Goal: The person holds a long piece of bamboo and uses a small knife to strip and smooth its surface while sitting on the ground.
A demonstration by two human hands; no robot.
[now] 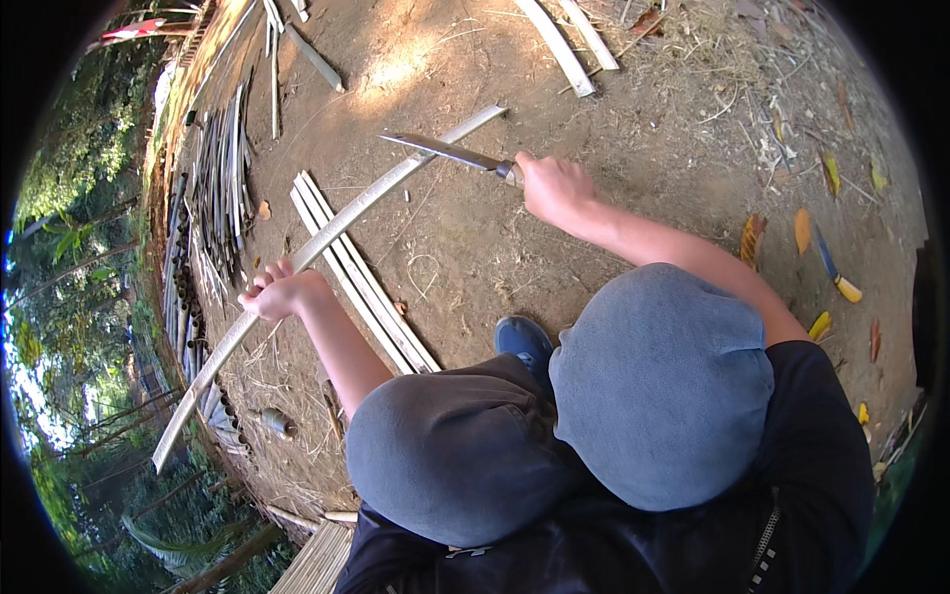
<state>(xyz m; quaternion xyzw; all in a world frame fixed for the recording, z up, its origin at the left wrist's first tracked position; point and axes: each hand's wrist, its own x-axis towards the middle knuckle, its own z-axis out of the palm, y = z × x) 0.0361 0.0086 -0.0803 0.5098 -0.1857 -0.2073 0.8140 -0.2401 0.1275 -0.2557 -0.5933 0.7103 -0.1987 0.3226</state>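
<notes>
A long pale split-bamboo strip [351,215] stretches slantwise from the far middle down to the lower left. My left hand [282,292] is closed around it below its middle. My right hand [557,188] grips the dark handle of a long knife [463,153]. The blade points left and lies across the strip near its far end; whether the edge touches the bamboo I cannot tell. Beneath the held strip, several more pale bamboo strips [361,272] lie side by side on the ground.
Bare dirt ground [475,238] spreads in front of my bent knees. At the left lies a pile of thin poles [220,178]. Further strips [559,45] rest at the far side. On the right, another knife [836,272] with a yellowish handle lies among fallen leaves.
</notes>
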